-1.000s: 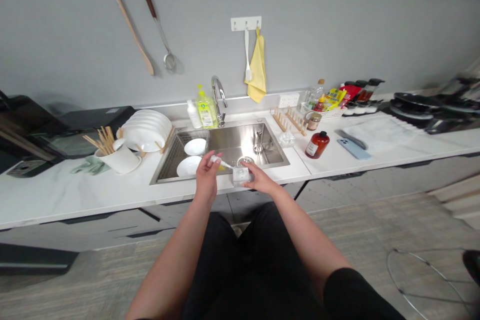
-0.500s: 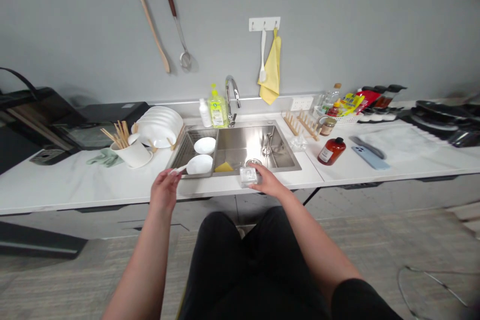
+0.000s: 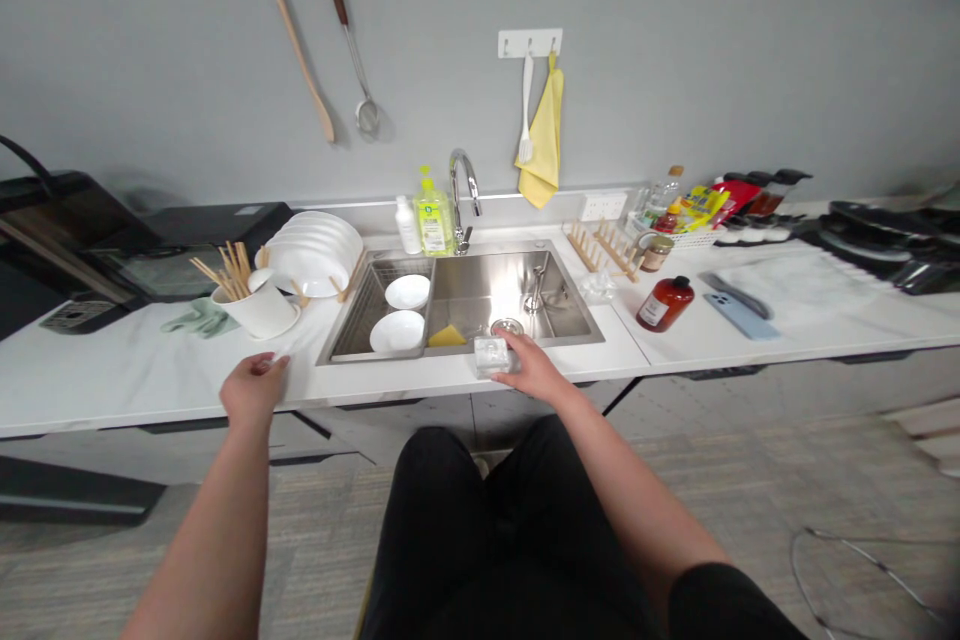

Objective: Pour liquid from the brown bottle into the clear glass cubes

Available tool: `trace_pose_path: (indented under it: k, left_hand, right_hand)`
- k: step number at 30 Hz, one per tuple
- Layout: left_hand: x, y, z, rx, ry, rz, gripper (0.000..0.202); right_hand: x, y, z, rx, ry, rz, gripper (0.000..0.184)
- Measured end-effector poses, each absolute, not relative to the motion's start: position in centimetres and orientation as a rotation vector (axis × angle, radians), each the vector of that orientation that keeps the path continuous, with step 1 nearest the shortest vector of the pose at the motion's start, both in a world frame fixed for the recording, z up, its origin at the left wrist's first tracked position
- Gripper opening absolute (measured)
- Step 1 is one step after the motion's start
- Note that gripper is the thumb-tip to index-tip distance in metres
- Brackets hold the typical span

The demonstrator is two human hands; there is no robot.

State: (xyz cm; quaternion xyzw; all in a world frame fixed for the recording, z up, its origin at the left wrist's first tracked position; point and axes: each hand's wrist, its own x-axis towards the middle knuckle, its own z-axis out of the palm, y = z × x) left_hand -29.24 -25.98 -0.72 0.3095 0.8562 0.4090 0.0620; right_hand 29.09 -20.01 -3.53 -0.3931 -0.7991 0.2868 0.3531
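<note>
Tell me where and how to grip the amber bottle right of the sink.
Probably grip the amber bottle around its broad body, below the black cap, coming from the front: it stands cap-up, with a jar behind and the phone to its right.

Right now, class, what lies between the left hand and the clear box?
Between the left hand and the clear box, the head view shows the sink's near rim and the countertop strip before it.

Illumination was bright and even. A soft shadow lay beside the strainer (image 3: pixel 367 116); glare appeared on the sink (image 3: pixel 484 285). Lens distortion stretched the outer edges, and the pans (image 3: pixel 862 240) were blurred.
</note>
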Motion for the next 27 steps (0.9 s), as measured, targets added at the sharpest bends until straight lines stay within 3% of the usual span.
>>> trace_pose_path:
  k: [4, 8, 14, 22, 24, 27]
  left_hand:
    - [-29.0, -25.3, -1.7, 1.085, 2.641, 1.169, 0.035]
    - [-27.9, -25.2, -2.3, 1.313, 2.663, 1.320, 0.028]
    - [-26.8, -25.5, -1.3, 1.248, 2.661, 1.325, 0.021]
    - [-27.0, -25.5, -1.9, 1.222, 2.757, 1.219, 0.042]
    - [-27.1, -25.4, -2.0, 1.209, 2.748, 1.253, 0.043]
    - [-27.5, -25.4, -2.0, 1.227, 2.721, 1.346, 0.044]
  right_hand:
    - [28.2, -20.2, -3.6, -1.032, -2.092, 0.707, 0.100]
    - [27.0, -20.1, -3.5, -1.034, -2.111, 0.720, 0.103]
    - [25.7, -19.9, -3.6, -1.004, -2.139, 0.714, 0.105]
    - [26.7, -20.7, -3.2, -0.986, -2.069, 0.695, 0.121]
    - [28.6, -21.2, -3.1, -0.978, -1.933, 0.629, 0.105]
    - [33.8, -21.6, -3.3, -1.105, -1.572, 0.436, 0.058]
